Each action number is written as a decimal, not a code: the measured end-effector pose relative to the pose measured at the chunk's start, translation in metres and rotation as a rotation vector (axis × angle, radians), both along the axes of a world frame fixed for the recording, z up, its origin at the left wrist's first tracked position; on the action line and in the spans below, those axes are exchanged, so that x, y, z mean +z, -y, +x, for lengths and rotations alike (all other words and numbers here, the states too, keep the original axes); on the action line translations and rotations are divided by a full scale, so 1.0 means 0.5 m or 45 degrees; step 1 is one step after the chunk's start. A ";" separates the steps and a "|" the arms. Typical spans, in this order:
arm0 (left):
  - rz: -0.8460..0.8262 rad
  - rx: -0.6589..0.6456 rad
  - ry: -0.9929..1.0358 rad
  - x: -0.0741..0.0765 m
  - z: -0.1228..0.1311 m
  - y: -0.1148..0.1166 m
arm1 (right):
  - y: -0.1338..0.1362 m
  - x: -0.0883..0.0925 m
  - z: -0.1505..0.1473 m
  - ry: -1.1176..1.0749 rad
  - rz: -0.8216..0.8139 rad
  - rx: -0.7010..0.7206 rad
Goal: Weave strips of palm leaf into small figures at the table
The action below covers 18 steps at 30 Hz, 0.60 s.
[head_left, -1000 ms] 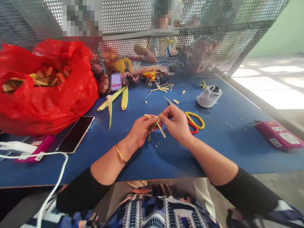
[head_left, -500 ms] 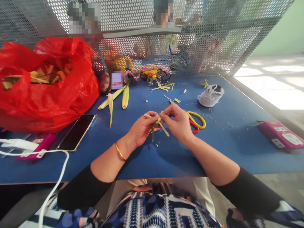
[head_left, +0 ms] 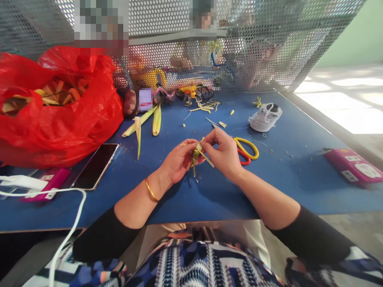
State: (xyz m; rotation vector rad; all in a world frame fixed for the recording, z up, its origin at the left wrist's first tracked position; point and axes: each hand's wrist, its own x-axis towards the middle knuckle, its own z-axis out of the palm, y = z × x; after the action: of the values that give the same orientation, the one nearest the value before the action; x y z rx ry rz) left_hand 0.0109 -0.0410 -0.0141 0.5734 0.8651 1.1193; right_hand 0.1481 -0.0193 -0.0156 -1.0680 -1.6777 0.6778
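Fingers of the left hand and right hand pinch a small bundle of flat, yellow-green strips.

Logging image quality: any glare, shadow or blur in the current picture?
Head view: sunlight whites out patches of floor at right; head view: soft shadow on the table below the left hand and right hand; head view: the purple pouch at far right looks slightly blurred; the leaf piece is too small for fine detail.

Leaf strips | yellow-green | bunched, ends splayed | between left hand, right hand
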 end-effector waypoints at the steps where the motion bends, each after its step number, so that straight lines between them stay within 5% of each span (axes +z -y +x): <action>1: 0.008 0.010 0.007 0.000 0.001 0.000 | 0.000 0.001 0.001 0.001 -0.002 0.000; 11: 0.151 0.179 -0.323 -0.012 0.011 -0.006 | -0.005 -0.006 0.002 0.048 -0.088 0.069; 18: 0.002 0.074 -0.245 0.002 -0.012 -0.009 | -0.028 0.011 0.032 0.182 -0.012 0.464</action>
State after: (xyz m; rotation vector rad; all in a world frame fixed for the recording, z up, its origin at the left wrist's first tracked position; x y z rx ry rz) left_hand 0.0049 -0.0364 -0.0131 0.6683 1.0522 1.1302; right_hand 0.1643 -0.0051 -0.0099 -0.8390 -2.0204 0.8570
